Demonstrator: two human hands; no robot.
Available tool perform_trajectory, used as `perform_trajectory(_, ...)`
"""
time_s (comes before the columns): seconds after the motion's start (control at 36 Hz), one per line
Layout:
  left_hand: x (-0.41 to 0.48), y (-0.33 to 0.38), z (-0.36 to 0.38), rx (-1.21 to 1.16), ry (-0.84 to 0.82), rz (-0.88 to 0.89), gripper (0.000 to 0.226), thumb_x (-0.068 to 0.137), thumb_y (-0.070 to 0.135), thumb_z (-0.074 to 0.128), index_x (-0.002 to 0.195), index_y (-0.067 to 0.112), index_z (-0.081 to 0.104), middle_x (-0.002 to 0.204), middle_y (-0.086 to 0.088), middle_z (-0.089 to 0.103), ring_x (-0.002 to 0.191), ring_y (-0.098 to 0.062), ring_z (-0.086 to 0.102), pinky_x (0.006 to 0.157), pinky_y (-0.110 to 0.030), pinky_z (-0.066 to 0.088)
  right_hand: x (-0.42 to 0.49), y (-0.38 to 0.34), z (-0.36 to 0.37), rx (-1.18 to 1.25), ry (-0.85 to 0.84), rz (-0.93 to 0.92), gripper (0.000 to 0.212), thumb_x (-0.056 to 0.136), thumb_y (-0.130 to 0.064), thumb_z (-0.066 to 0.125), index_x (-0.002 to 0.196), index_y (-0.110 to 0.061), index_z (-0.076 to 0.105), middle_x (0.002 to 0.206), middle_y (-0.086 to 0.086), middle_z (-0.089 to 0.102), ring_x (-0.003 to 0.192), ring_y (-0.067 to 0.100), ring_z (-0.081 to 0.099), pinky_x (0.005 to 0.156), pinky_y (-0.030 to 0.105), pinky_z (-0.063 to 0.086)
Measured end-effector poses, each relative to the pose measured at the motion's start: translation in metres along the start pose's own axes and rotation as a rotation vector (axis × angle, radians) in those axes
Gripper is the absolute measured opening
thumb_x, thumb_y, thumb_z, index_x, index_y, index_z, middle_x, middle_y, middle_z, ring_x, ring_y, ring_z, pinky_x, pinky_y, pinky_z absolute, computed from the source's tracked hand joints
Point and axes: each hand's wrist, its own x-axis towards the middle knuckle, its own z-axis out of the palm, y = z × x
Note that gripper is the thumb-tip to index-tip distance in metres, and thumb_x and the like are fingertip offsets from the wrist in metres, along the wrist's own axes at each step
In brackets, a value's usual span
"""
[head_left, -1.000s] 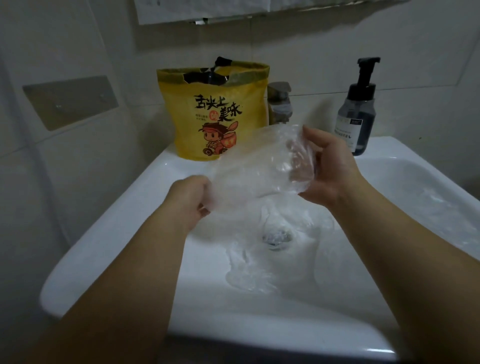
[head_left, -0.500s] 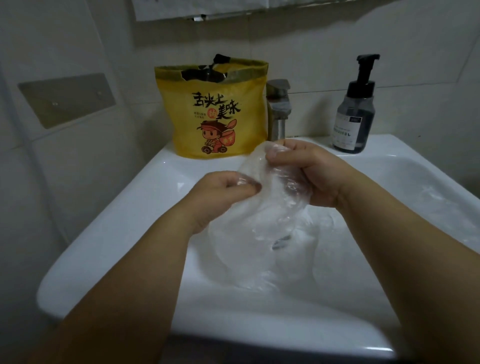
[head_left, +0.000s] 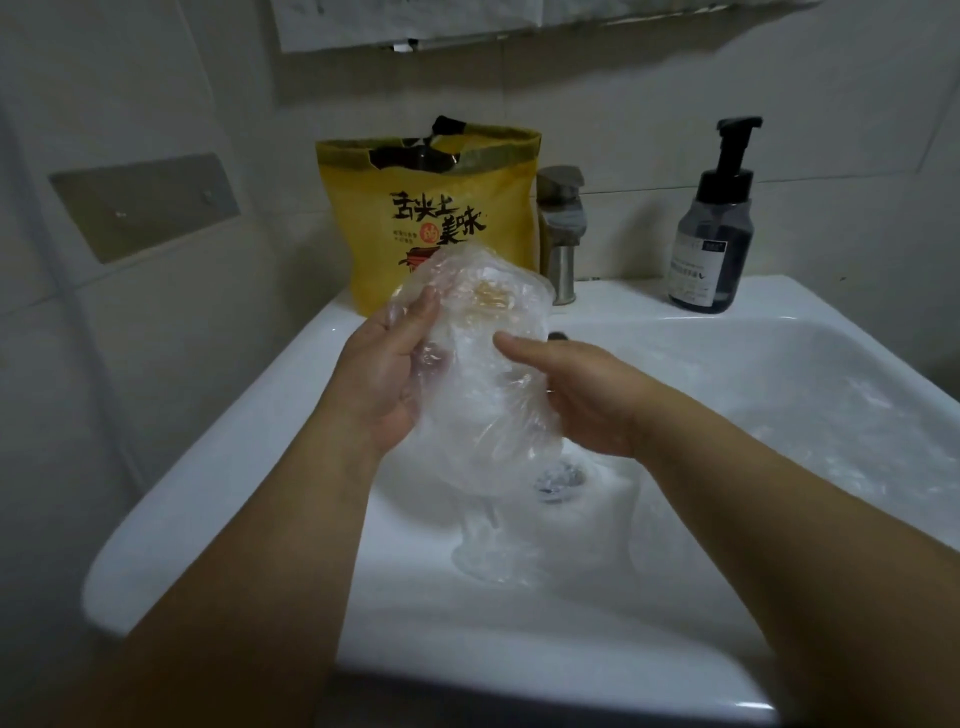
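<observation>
Over the sink (head_left: 260, 441), left hand (head_left: 384, 374) and right hand (head_left: 582, 395) both clutch a crumpled clear bag (head_left: 483, 374), its washing apparently midway, a second bag (head_left: 493, 551) waiting near the drain (head_left: 558, 478).

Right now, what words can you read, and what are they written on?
"舌尖上" above "美味": big black letters on the yellow bag.
Red circle and small print beside "美味": too small to read.
Pump bottle: its writing is too blurred to read.
Clear bag: no words on it.
</observation>
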Motion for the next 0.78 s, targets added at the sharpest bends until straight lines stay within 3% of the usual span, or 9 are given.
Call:
perform_trajectory(0.08,0.003,-0.002,-0.002,-0.023,0.004,0.012,0.056,0.083,0.03,0.064,0.133,0.006,0.056,0.125,-0.017,0.064,0.113,-0.029,0.064,0.096,-0.043,0.052,0.0,-0.001,-0.001,0.054,0.091,-0.064,0.03,0.086,-0.019,0.068,0.111,-0.003,0.062,0.107,0.014,0.07,0.098,0.028,0.068,0.095,0.045,0.051)
perform_trajectory(0.17,0.007,0.001,-0.006,-0.086,0.079,0.037,0.046,0.082,0.03,0.066,0.124,0.01,0.062,0.106,-0.004,0.071,0.082,-0.008,0.071,0.065,-0.02,0.054,-0.002,-0.008,-0.004,0.152,0.151,-0.118,0.011,0.089,-0.005,0.062,0.099,-0.003,0.062,0.088,0.013,0.067,0.077,0.024,0.067,0.076,0.036,0.057)
perform_trajectory(0.28,0.013,0.003,-0.019,-0.111,0.288,-0.069,0.015,0.09,0.031,0.064,0.079,0.022,0.06,0.051,0.012,0.046,0.037,0.001,0.039,0.033,-0.012,0.03,-0.007,-0.015,-0.009,0.216,0.154,-0.111,0.024,0.09,-0.006,0.056,0.114,-0.001,0.058,0.091,0.014,0.069,0.075,0.024,0.069,0.065,0.032,0.058)
perform_trajectory(0.36,0.012,0.004,-0.022,-0.063,0.305,-0.121,0.028,0.09,0.041,0.064,0.069,0.023,0.057,0.056,0.009,0.042,0.051,-0.004,0.038,0.038,-0.011,0.033,-0.009,-0.018,-0.011,0.232,0.172,-0.117,0.027,0.091,-0.009,0.055,0.116,-0.001,0.057,0.092,0.015,0.066,0.075,0.026,0.067,0.067,0.034,0.058)
perform_trajectory(0.44,0.003,0.006,-0.015,-0.047,0.051,-0.231,0.05,0.09,0.06,0.048,0.102,0.016,0.068,0.083,0.002,0.07,0.063,-0.013,0.066,0.051,-0.021,0.05,-0.01,-0.019,-0.011,0.232,0.183,-0.144,0.028,0.086,-0.019,0.062,0.109,-0.002,0.058,0.09,0.015,0.056,0.082,0.03,0.057,0.081,0.039,0.049)
perform_trajectory(0.53,0.0,0.001,-0.009,0.103,-0.037,-0.31,0.061,0.074,0.065,0.061,0.114,0.018,0.069,0.102,-0.004,0.073,0.082,-0.02,0.071,0.065,-0.033,0.057,-0.012,-0.02,-0.009,0.254,0.151,-0.15,0.048,0.07,-0.027,0.069,0.11,-0.004,0.059,0.1,0.017,0.051,0.093,0.031,0.049,0.086,0.042,0.043)
perform_trajectory(0.64,0.003,-0.002,-0.007,0.118,0.057,-0.325,0.015,0.093,0.027,0.061,0.089,0.015,0.07,0.08,0.003,0.071,0.065,-0.005,0.065,0.057,-0.019,0.053,-0.013,-0.02,-0.014,0.232,0.107,-0.171,0.043,0.07,-0.028,0.073,0.103,-0.002,0.066,0.086,0.012,0.06,0.077,0.028,0.057,0.077,0.035,0.048)
perform_trajectory(0.72,0.004,0.004,-0.006,-0.101,0.072,-0.269,0.027,0.089,0.023,0.058,0.063,0.018,0.065,0.045,0.007,0.057,0.034,0.002,0.051,0.032,-0.01,0.039,-0.014,-0.02,-0.019,0.252,0.053,-0.188,0.022,0.067,-0.035,0.065,0.069,-0.015,0.074,0.071,0.004,0.07,0.064,0.02,0.068,0.066,0.03,0.055)
perform_trajectory(0.78,0.002,0.007,-0.006,-0.136,0.048,-0.227,0.043,0.086,0.026,0.057,0.043,0.02,0.059,0.035,0.008,0.047,0.025,0.002,0.041,0.025,-0.01,0.029,-0.013,-0.021,-0.019,0.254,0.04,-0.187,0.032,0.068,-0.039,0.066,0.087,-0.014,0.075,0.09,0.01,0.074,0.082,0.025,0.072,0.073,0.036,0.058)
